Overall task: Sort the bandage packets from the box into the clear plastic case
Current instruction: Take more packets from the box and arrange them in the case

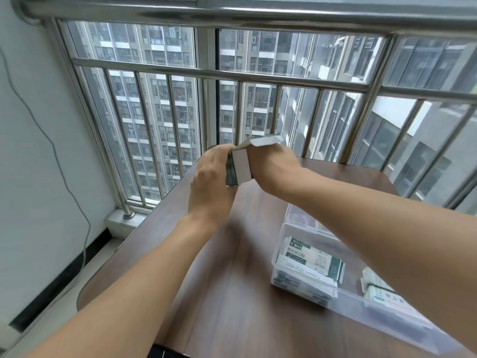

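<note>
Bandage packets, a dark green stack (231, 169), sit pinched in the left hand (211, 182) above the brown wooden tabletop (232, 293) — the right hand (271, 164) grips the white cardboard box (254, 151). Clear plastic case (284, 228) lies at four o'clock, holding green-and-white packets (313, 258).

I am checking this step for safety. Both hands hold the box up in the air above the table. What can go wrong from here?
1. The left hand grips a stack of packets at the open end of the box, held by the right hand above the table. Loose packets could slip and scatter.
2. The hands work beside the clear case, not over it, so dropped packets would probably miss it.
3. The right forearm crosses above the case and might knock it.
</note>
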### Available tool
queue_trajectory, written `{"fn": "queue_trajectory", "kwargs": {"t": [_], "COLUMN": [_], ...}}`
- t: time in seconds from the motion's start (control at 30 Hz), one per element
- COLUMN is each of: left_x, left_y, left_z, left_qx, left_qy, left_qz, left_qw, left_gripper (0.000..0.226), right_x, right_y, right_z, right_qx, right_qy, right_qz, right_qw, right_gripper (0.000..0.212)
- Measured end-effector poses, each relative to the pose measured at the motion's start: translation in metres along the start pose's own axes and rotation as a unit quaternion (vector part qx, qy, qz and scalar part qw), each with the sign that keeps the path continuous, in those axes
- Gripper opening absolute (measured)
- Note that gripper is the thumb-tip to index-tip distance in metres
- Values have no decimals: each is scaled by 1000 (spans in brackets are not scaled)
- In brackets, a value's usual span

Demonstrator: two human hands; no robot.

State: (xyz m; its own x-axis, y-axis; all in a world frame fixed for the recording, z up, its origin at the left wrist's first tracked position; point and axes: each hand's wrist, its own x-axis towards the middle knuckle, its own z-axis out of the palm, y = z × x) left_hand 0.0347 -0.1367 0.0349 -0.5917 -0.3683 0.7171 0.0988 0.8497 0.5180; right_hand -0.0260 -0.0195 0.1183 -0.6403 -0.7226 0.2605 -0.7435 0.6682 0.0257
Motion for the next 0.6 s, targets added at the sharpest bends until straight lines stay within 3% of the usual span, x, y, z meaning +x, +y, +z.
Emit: {"fn": "queue_trajectory", "kwargs": {"t": [0.1,0.23,0.43,0.6], "left_x": [0,0,2,0], "left_y": [3,11,9,11], "left_z": [0,5,9,13], "left_qx": [-5,25,18,46], "left_qy": [3,15,24,33], "left_qz": [7,40,20,45], "left_qw": [1000,999,999,997], "left_gripper": [66,67,67,68], "right_x": [-3,1,-4,0], "right_y": [3,0,4,-1], "right_z": [5,5,-1,0], "right_qx": [-40,-56,-112,-109], "right_qy": [8,-30,34,-21], "right_qz": [-38,39,-26,24], "right_qw": [998,997,993,994], "right_gripper": [43,44,38,39]}}
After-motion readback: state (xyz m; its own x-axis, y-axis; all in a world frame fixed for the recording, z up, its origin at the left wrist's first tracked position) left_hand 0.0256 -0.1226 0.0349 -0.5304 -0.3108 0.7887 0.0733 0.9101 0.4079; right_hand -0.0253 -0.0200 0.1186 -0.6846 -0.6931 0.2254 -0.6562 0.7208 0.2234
